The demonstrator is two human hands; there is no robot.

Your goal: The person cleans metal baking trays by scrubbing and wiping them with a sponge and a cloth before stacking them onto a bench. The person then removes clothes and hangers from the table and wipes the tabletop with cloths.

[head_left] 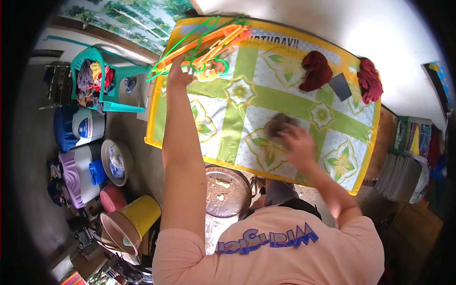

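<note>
My left hand (180, 75) reaches to the far left of the table, at a pile of orange and green clothes hangers (206, 45). Its fingers close on the near end of the pile, partly hidden among the hangers. In my right hand (299, 146) is a dark greyish-brown bundled cloth (282, 125), pressed to the tablecloth near the front middle. Motion blurs both that hand and the cloth. Farther right lie a dark red cloth (317, 71), a flat dark grey square piece (340, 87) and a second dark red cloth (369, 80).
A yellow-edged, green and white patterned tablecloth (266, 97) covers the table. Left of it stand a green chair (124, 107) piled with clothes (90, 78), a grey basin (127, 161) and a yellow bucket (147, 211). Beneath the front edge is a round worn stool top (230, 197).
</note>
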